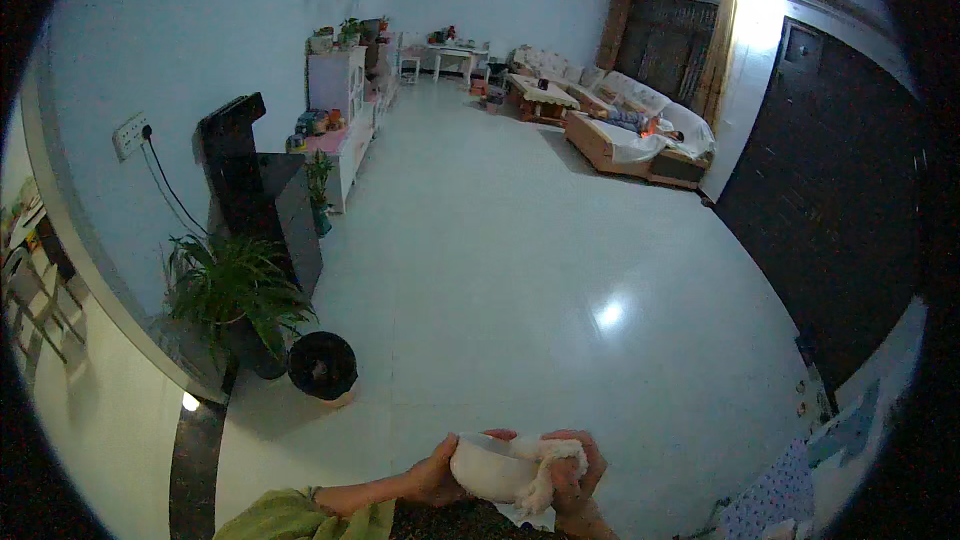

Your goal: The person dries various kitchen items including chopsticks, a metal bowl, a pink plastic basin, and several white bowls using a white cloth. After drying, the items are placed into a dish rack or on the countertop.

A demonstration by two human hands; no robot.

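A white bowl point(491, 469) is held up in front of my body, low in the view and tilted. My left hand point(439, 472) grips its left side, with fingertips showing at the far rim. On the other side my right hand point(577, 472) clutches a pale fluffy cloth point(541, 476) and presses it against the bowl's right rim. Part of the cloth hangs down below my right fingers. A green sleeve point(300, 517) covers my left forearm up to near the wrist.
Left of me stand a black bin point(322, 366) and a bushy potted plant point(236, 289). Farther off are a white cabinet point(337, 90), a coffee table point(541, 94) and a sofa point(622, 157) with a person lying on it. A dark door point(825, 187) is at right.
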